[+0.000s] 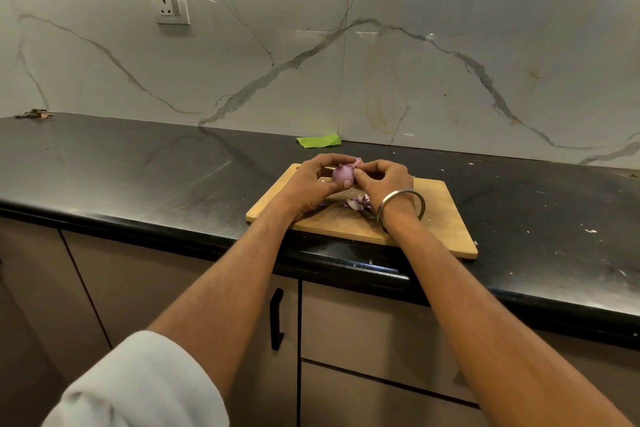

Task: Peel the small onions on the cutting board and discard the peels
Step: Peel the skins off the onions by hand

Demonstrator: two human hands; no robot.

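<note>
Left hand (313, 180): curled around a small purple onion (343, 176), fingers over the top and thumb beneath, holding it above the far part of the cutting board (446, 215).

Right hand (382, 180): fingers bunched, thumb and fingertips pinching a flap of pinkish peel (357, 161) at the onion's far right side; the flap stands up from the onion. A metal bangle (401, 210) circles the right wrist. A rolled pale sleeve (138, 388) covers the left upper forearm at the near left.

Onion: off the board, between both hands, its smooth purple surface facing the camera.

Loose peels (358, 203): a small heap of purple and white scraps on the board, just near of the hands and partly hidden by the right wrist.

Cutting board: light wood, rectangular, lying on the black counter (138, 163) with its near right corner at the counter's front edge.

Counter: dark, glossy, flecked with small white scraps to the right. A green piece (318, 140) lies at the far edge against the wall; brown debris (34, 113) sits at the far left corner.

Wall: veined marble panels, with a white socket and switch plate (170, 6) at upper left.

Below the counter: brown cabinet fronts with a black handle (276, 319).
</note>
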